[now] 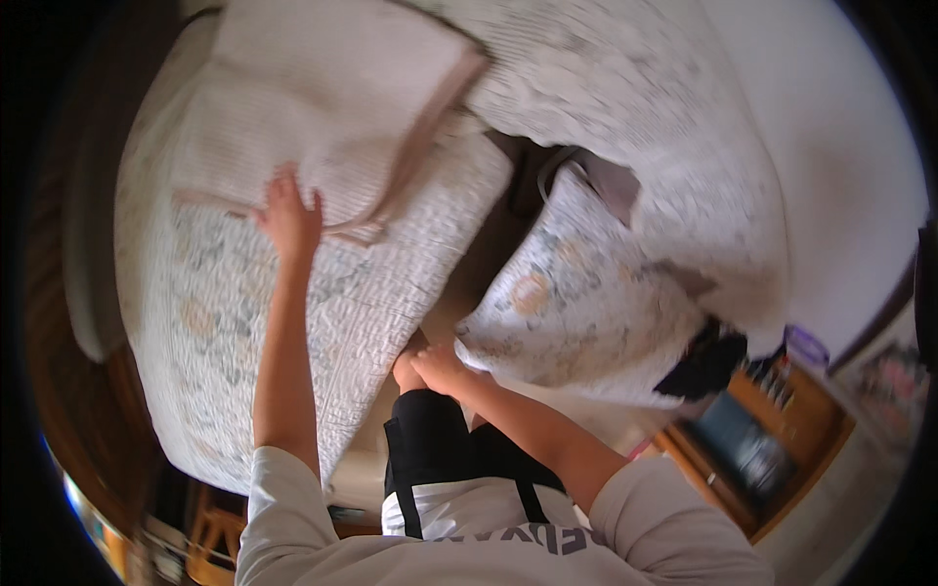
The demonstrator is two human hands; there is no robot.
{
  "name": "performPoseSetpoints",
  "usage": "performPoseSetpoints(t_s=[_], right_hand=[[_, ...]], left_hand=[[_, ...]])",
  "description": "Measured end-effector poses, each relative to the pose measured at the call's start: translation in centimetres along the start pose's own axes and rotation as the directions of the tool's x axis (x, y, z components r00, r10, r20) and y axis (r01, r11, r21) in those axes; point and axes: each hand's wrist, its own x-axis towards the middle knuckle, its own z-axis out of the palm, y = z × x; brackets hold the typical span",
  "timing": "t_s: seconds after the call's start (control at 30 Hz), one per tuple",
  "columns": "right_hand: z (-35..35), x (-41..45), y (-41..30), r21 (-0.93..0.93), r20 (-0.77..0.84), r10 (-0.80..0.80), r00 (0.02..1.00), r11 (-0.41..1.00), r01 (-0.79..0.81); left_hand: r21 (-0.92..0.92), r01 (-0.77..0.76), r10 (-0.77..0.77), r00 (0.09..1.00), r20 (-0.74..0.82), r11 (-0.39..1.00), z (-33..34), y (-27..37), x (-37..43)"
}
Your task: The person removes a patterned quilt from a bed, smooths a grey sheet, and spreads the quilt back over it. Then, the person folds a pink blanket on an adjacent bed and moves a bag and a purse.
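Observation:
My left hand point(289, 212) lies with its fingers spread on the near edge of a folded pale pink blanket point(293, 132). The blanket rests on a white quilted cover with a floral pattern point(249, 308). My right hand point(437, 368) is low in the middle, by my bare knee, next to the corner of a floral quilted pillow point(586, 308); its fingers look bent, and whether they hold anything cannot be made out. A dark gap runs between the quilted cover and the pillow.
A rumpled pale quilted cover point(659, 139) stretches along the far right beside a white wall point(828, 146). Dark cloth point(707, 359) lies beyond the pillow. At the lower right stands a wooden table point(813, 432) with a dark top panel. A wooden stool point(212, 531) is at the lower left.

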Motion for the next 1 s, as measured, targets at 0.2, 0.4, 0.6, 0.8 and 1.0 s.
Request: performPoseSetpoints(t_s=[0.2,0.4,0.6,0.8,1.0], right_hand=[[4.4,-11.7,4.9,0.538,0.108,0.411,0.905,0.741,-0.401],[13.6,-16.8,18.6,0.936,-0.120,0.885,0.450,0.252,-0.247],[14.8,-23.7,39.2,0.876,-0.338,0.941,-0.021,0.307,-0.371],[3.5,-26.1,51.4,0.964,-0.251,0.852,-0.459,0.178,-0.196],[3.5,-28.1,59.0,0.909,-0.273,0.907,-0.321,0.134,-0.396]], left_hand=[[-0.309,-0.278,0.383,0.851,0.360,0.909,5.9,4.1,-9.4],[-0.563,0.140,0.465,0.422,0.778,0.815,5.7,8.5,-28.1],[-0.316,-0.315,0.427,0.399,0.812,0.895,-1.6,21.4,-36.8],[-0.514,0.282,0.285,0.578,0.765,0.810,1.9,27.7,-43.9],[-0.335,0.619,0.220,0.257,0.941,0.710,2.6,38.9,-51.9]])
